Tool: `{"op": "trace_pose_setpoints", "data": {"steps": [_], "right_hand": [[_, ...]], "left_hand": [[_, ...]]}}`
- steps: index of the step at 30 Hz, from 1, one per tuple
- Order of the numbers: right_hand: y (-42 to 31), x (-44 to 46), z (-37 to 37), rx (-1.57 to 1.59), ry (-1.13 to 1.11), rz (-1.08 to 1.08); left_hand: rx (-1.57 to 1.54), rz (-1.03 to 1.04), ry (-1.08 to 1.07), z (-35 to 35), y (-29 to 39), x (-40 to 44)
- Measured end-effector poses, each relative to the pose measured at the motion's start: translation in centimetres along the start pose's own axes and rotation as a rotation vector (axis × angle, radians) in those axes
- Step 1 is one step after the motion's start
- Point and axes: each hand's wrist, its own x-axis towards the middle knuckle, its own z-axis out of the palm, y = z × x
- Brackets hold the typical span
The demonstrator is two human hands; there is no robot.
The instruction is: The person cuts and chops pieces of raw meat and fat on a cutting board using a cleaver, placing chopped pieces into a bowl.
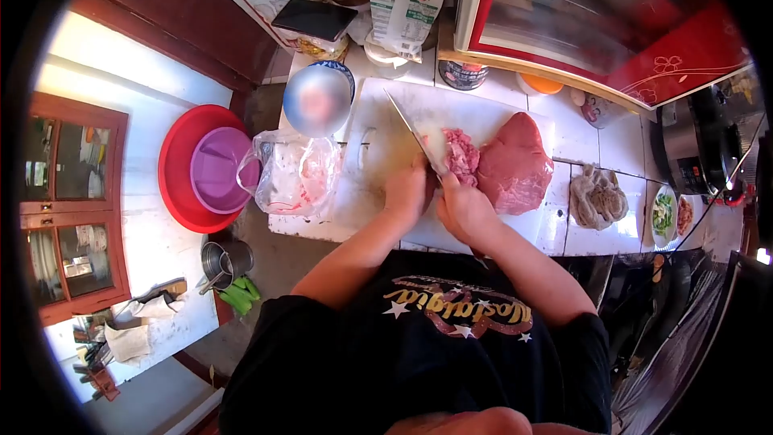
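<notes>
A kitchen knife [413,130] slants over the white cutting board [386,113], its tip pointing to the far left. My right hand [467,208] is wrapped round the knife's handle. Close against the blade's left side is my left hand [407,190], its fingers bunched; what they hold is too small and partly hidden to make out. Chopped pink meat [460,157] is heaped just right of the blade. Beside that heap a large whole piece of raw meat [517,165] lies on the board.
Left of the board are a clear plastic bag [296,177] and a blue-rimmed bowl [318,101]. A phone-like black slab [314,19] rests on packets behind. A grey rag [597,198] and a plate of chopped greens [663,216] lie right. Red and purple basins [173,169] stand far left.
</notes>
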Motion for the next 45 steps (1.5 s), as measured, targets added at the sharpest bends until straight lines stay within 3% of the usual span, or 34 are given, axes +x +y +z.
{"op": "trace_pose_setpoints", "data": {"steps": [4,8,11,17,19,21,28,31,34,39,40,45], "right_hand": [[-0.5,-0.2,-2.5,0.122,-0.039,0.066],[-1.0,-5.8,-5.1,0.159,-0.078,-0.017],[-0.7,-7.7,-4.7,0.042,-0.160,0.057],[-0.6,-0.2,0.8,0.017,-0.032,0.042],[-0.5,2.4,0.5,0.030,0.012,-0.001],[-0.9,2.1,-1.5,0.119,0.003,-0.008],[-0.2,-7.7,-4.5,0.092,-0.123,-0.028],[-0.6,-6.5,-4.1,0.068,-0.146,0.021],[0.5,-1.9,-0.7,0.040,-0.086,-0.014],[-0.4,3.8,-1.9,0.156,-0.100,0.023],[-0.3,3.1,-3.0,0.245,-0.141,0.053],[0.8,-5.2,-5.3,0.114,-0.176,-0.060]], "left_hand": [[0.045,-0.006,0.017,0.0,-0.2,0.0],[-0.005,-0.050,-0.034,0.1,-0.2,-0.6],[-0.004,-0.042,-0.030,0.3,-0.1,-0.3],[-0.022,-0.074,-0.027,0.1,-0.3,-0.1],[-0.059,-0.020,0.017,-0.1,-0.5,-0.3],[0.097,-0.010,-0.015,-0.1,-0.3,-0.5],[-0.019,-0.078,0.060,0.7,-0.2,-0.6],[0.025,-0.055,0.028,-0.2,0.6,-0.6],[0.044,-0.168,-0.067,-0.5,0.9,-0.3],[0.058,-0.055,-0.082,-0.6,0.4,-0.9],[0.057,-0.054,-0.070,-0.7,0.5,-0.7],[0.003,-0.218,-0.054,-0.6,1.0,-0.7]]}}
